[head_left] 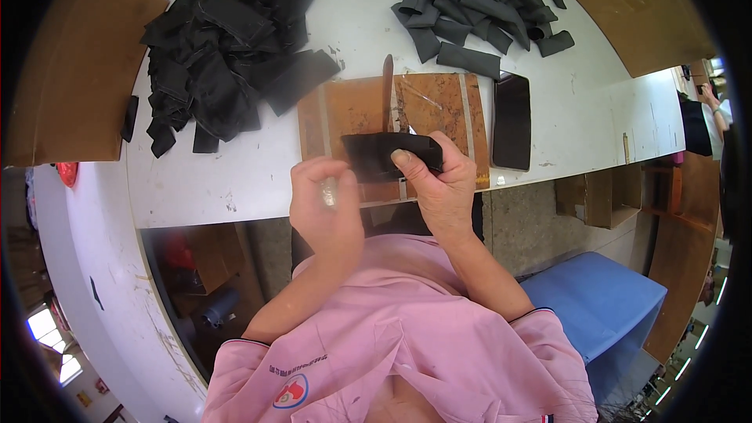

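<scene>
My right hand (pixel 448 192) pinches a small folded piece of black cloth (pixel 372 158), thumb on top and fingers behind it. The cloth is held above the near part of a worn brown board (pixel 446 121). Just left of the cloth, my left hand (pixel 325 204) is raised with bent fingers, smeared by motion. Something pale and whitish (pixel 329 193) shows at its thumb; whether it is a covering or a held thing, I cannot tell. A slim reddish-brown stick-like tool (pixel 388 82) lies upright in the picture on the board, its lower end hidden behind the cloth.
A heap of flat black cloth pieces (pixel 223 55) lies at the left, a pile of rolled dark grey pieces (pixel 478 0) at the back right. A black phone (pixel 511 121) lies beside the board. Cardboard boxes (pixel 78 55) flank the white table (pixel 580 125); a blue bin (pixel 595 298) stands below right.
</scene>
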`<state>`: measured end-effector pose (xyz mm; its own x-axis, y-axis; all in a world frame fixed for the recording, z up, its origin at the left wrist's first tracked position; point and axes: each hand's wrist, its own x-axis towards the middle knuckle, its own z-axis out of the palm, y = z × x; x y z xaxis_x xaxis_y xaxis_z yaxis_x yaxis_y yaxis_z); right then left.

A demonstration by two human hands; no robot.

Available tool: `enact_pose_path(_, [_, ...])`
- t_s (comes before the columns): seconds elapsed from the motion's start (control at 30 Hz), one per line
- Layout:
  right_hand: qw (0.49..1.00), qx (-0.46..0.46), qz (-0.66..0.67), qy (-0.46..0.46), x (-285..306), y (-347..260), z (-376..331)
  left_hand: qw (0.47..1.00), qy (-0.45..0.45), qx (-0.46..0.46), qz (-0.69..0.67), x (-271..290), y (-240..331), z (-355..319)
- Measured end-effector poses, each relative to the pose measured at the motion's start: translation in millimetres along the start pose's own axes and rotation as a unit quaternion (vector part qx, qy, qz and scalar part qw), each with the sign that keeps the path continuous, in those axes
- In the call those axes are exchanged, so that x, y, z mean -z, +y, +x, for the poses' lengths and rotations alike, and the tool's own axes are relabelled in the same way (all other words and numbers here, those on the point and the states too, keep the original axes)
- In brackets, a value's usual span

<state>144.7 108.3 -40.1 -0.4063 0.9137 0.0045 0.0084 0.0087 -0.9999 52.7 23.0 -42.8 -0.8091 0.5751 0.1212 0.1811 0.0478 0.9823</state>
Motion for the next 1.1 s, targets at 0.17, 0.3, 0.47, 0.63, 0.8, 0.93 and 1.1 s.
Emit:
enact_pose_path(0.17, [0.992, 0.042, -0.120, 0.017, 0.5, 0.5, -1.3, 0.989, -0.116, -0.090, -0.009, -11.6, 32.6, -3.3])
enact_pose_path(0.3, [0.986, 0.093, -0.133, 0.041, -0.3, 1.3, -4.5, 0.989, -0.142, 0.001, -0.032, -18.6, 33.9, -5.9])
enact_pose_path(0.47, [0.968, 0.163, -0.184, 0.045, 0.1, 2.3, -7.8, 0.987, -0.159, 0.014, -0.024, -19.7, 33.2, -5.1])
enact_pose_path(0.63, [0.957, 0.197, -0.211, 0.041, -3.5, 0.9, -10.8, 0.969, -0.155, 0.142, -0.127, -12.9, 28.1, -0.9])
enact_pose_path(0.8, [0.956, 0.199, -0.217, 0.018, -4.4, -2.5, -11.9, 0.961, -0.149, 0.153, -0.175, -6.7, 27.9, 2.9])
enact_pose_path(0.93, [0.934, 0.268, -0.234, 0.001, -8.6, -3.4, -9.0, 0.966, -0.130, 0.143, -0.171, -1.7, 28.0, 3.3])
enact_pose_path(1.1, [0.939, 0.216, -0.267, -0.018, -1.8, -13.0, -13.9, 0.958, -0.148, 0.166, -0.179, -5.9, 20.9, 3.9])
